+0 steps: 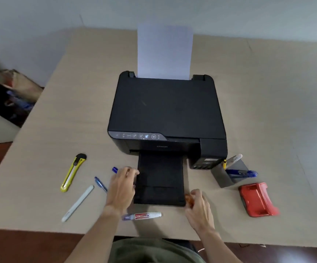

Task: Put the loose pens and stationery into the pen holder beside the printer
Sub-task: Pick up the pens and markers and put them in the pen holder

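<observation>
The grey pen holder (pixel 222 176) stands right of the black printer (pixel 165 111), with blue pens (pixel 242 173) and a white marker (pixel 233 160) in it. My left hand (pixel 122 187) lies over a blue pen (pixel 115 169) at the left edge of the output tray; whether it grips the pen I cannot tell. My right hand (pixel 198 206) is closed on a small orange object (pixel 188 199) at the tray's front right corner. Loose on the desk: a yellow box cutter (pixel 72 172), another blue pen (pixel 100 184), a white pen (pixel 78 203), a correction pen (pixel 144 215).
A red stapler-like object (pixel 258 200) lies right of the holder. White paper (pixel 165 52) stands in the printer's rear feed. The desk's front edge (pixel 40 230) runs just below my wrists. Bags (pixel 11 92) sit on the floor left of the desk.
</observation>
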Demonstrator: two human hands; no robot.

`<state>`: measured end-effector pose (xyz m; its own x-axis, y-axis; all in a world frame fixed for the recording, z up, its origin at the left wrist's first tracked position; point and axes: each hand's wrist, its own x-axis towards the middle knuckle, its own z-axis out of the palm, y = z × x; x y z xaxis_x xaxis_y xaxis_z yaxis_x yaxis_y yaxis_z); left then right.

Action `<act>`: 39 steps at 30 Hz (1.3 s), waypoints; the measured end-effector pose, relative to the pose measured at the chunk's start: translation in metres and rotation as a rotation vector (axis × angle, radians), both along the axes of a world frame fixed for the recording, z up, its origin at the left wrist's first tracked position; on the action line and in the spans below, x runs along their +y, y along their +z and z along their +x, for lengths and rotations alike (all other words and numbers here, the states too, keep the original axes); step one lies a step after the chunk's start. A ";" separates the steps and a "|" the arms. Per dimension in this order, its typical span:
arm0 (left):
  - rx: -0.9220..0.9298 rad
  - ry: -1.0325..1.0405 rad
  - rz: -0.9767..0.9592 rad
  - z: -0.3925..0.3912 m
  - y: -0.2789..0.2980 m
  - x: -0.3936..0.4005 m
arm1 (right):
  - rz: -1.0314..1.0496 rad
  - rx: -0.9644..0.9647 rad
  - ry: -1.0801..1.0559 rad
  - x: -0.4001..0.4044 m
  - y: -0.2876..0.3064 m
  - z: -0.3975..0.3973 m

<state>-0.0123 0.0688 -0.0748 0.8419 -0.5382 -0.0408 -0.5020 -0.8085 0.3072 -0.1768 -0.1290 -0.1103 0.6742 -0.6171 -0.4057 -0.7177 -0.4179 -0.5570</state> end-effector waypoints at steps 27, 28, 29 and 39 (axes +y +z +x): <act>0.095 -0.112 -0.050 0.014 0.024 0.007 | -0.364 -0.343 0.046 -0.033 0.042 0.006; 0.104 -0.146 -0.061 0.013 0.024 -0.004 | -0.375 -0.373 0.039 -0.037 0.047 0.005; 0.115 -0.183 -0.067 0.011 0.024 -0.016 | -0.384 -0.398 0.016 -0.044 0.052 0.005; 0.258 -0.497 -0.329 -0.023 0.046 -0.119 | -0.319 -0.457 -0.295 -0.102 0.079 -0.001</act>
<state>-0.0356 -0.0504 -0.0286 0.4740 -0.8802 0.0249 -0.6691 -0.3416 0.6600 -0.1780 -0.2311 -0.0309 0.5192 -0.8465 0.1180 -0.5466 -0.4350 -0.7155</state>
